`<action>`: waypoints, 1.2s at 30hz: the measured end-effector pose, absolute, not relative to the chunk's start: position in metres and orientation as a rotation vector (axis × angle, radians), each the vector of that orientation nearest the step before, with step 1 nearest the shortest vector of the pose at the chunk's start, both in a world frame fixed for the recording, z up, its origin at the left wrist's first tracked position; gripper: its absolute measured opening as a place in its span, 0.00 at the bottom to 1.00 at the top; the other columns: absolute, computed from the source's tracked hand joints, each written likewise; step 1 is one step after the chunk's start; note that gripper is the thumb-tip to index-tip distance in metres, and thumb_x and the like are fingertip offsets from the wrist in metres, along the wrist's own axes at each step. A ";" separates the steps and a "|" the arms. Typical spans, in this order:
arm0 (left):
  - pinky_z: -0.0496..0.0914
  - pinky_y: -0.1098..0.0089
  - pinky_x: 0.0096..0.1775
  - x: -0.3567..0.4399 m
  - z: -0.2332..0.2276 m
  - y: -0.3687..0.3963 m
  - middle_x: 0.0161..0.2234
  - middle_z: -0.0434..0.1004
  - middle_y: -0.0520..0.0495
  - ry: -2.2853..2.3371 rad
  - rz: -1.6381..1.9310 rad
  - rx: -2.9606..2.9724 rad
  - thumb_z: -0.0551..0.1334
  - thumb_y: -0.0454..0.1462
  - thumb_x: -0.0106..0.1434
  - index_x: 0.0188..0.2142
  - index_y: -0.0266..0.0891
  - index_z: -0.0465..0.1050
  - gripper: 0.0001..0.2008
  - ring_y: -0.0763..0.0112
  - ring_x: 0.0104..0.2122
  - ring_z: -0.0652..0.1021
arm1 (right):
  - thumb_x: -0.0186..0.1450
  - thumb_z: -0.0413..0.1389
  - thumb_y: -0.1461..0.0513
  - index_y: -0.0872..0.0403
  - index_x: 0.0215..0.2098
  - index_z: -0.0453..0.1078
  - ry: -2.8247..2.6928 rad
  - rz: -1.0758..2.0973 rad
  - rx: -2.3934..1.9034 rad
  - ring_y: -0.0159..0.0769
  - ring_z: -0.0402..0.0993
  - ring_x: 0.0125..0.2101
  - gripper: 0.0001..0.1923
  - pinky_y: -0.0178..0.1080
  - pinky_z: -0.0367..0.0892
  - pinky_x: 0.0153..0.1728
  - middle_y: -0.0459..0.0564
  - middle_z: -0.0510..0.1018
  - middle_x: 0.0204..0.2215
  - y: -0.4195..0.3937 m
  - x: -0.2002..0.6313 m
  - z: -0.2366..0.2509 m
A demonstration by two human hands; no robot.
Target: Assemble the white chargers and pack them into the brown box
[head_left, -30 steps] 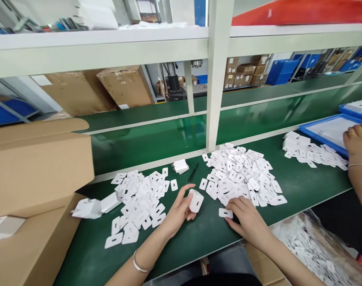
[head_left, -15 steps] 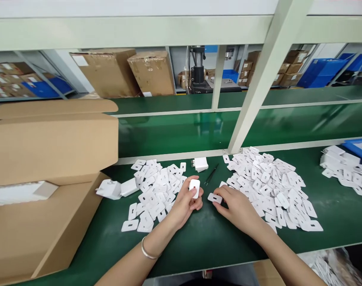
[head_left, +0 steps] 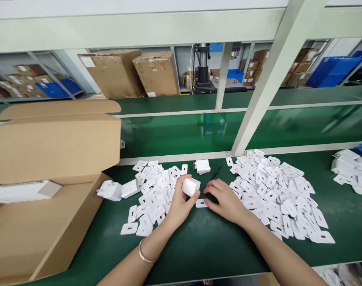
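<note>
My left hand (head_left: 181, 200) grips a white charger block (head_left: 191, 186) between thumb and fingers, a slot showing at its right end. Beside it my right hand (head_left: 224, 198) has thumb and forefinger apart. The thumb tip is at the right end of a small white slotted plate (head_left: 201, 203), which appears to lie flat on the green bench. Another white charger (head_left: 202, 166) with metal prongs rests behind the hands. Dark tweezers (head_left: 217, 172) lie by it, partly hidden behind my right hand.
Heaps of white slotted plates lie left (head_left: 152, 186) and right (head_left: 276, 190). An open cardboard box (head_left: 58, 238) takes up the left side, with white blocks (head_left: 109, 190) beside it. A slanted metal post (head_left: 258, 91) rises behind the right heap. More white pieces (head_left: 352, 171) sit far right.
My left hand has turned the charger from its flat slotted end to its side. My right hand has moved left, bringing the slotted plate under the charger and loosening its fingers. The view has shifted slightly.
</note>
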State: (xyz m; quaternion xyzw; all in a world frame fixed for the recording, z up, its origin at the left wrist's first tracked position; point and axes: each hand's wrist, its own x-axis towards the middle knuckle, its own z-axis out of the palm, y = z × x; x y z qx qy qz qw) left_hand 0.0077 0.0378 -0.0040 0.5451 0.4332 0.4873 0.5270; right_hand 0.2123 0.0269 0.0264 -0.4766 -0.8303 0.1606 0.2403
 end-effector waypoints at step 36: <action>0.76 0.60 0.46 -0.182 0.063 0.026 0.46 0.79 0.40 2.137 1.293 1.702 0.62 0.54 0.65 0.51 0.41 0.69 0.24 0.55 0.45 0.81 | 0.71 0.53 0.61 0.56 0.46 0.78 -2.066 0.040 -1.412 0.59 0.75 0.54 0.13 0.56 0.72 0.51 0.63 0.78 0.51 0.035 0.217 -0.019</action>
